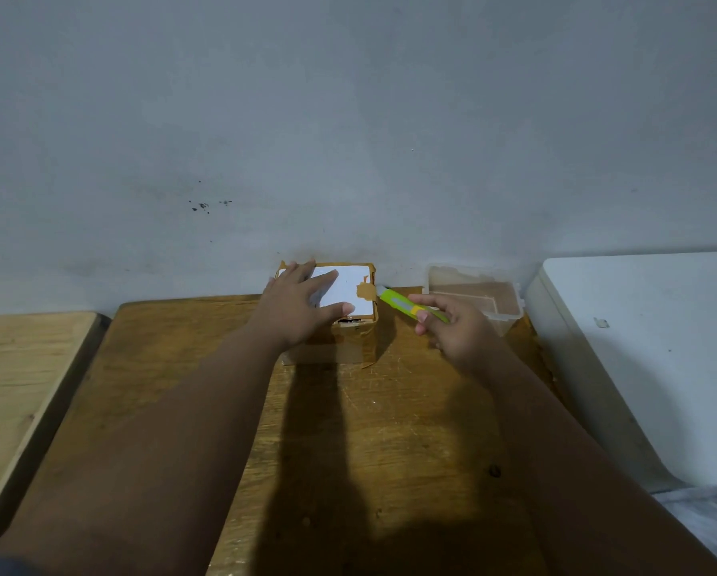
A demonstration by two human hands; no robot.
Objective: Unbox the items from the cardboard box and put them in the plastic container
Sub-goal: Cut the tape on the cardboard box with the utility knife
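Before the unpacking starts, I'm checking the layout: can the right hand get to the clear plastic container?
Probably yes: the clear plastic container sits just beyond the right hand, nothing between, though it holds a green utility knife.

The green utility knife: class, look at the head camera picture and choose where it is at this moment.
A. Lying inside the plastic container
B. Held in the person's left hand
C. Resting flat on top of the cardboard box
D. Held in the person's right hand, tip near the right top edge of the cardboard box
D: the right hand grips the green utility knife, its tip at the cardboard box edge, while the left hand presses flat on the box top.
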